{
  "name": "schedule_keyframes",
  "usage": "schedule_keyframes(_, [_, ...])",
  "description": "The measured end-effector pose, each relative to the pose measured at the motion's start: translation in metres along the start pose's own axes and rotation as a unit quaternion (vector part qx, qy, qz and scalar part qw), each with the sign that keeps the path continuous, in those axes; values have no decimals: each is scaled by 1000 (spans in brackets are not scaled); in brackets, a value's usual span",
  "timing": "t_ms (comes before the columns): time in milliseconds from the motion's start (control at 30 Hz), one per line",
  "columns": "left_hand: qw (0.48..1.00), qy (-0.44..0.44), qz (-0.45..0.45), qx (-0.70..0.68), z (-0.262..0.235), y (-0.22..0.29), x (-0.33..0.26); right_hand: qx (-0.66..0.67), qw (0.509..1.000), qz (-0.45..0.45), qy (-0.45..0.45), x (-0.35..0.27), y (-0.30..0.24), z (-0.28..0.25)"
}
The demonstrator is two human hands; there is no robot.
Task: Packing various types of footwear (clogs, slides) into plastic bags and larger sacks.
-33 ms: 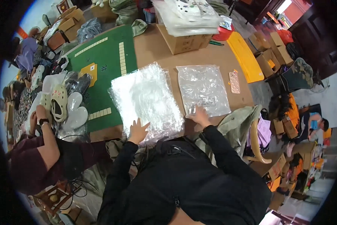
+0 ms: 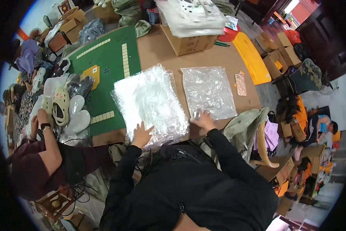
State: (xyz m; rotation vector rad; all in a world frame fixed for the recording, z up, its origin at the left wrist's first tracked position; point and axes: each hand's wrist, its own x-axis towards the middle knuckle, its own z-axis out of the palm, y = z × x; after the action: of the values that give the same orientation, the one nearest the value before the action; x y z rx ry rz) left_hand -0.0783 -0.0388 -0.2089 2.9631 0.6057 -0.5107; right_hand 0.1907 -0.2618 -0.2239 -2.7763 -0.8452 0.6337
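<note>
One shiny pile of clear plastic lies on the brown table in the head view. The left hand, fingers spread, rests on the pile's near edge. Right of the pile lies a flat clear bag; the right hand, fingers loosely spread, is at its near edge. A green mat lies mostly left of the pile.

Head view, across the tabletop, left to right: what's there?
Cream perforated clog → shiny, rectangular clear-plastic stack → flat, rectangular translucent plastic bag → pink, rectangular phone.
</note>
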Motion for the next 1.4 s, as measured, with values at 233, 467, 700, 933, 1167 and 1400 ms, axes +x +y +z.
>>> schedule_keyframes(233, [1000,-19,3,-18,3,2,1,-5,992,-58,109,2,3,18])
schedule_keyframes(467, [1000,-4,-13,-18,1,3,-2,201,944,5,263,55,-39,-42])
schedule_keyframes(700, [993,-25,-32,-108,-6,2,-2,133,878,-349,300,3,-160,-85])
schedule_keyframes(933, [925,211,-160,-272,-5,-27,4,69,881,-428,187,-28,-191,-34])
schedule_keyframes(1167, [772,428,-245,-400,-57,-25,-10,69,912,-392,104,-29,-189,-17])
schedule_keyframes(1400, [817,367,-113,-430,-70,5,-5,85,885,-454,53,-25,-189,-1])
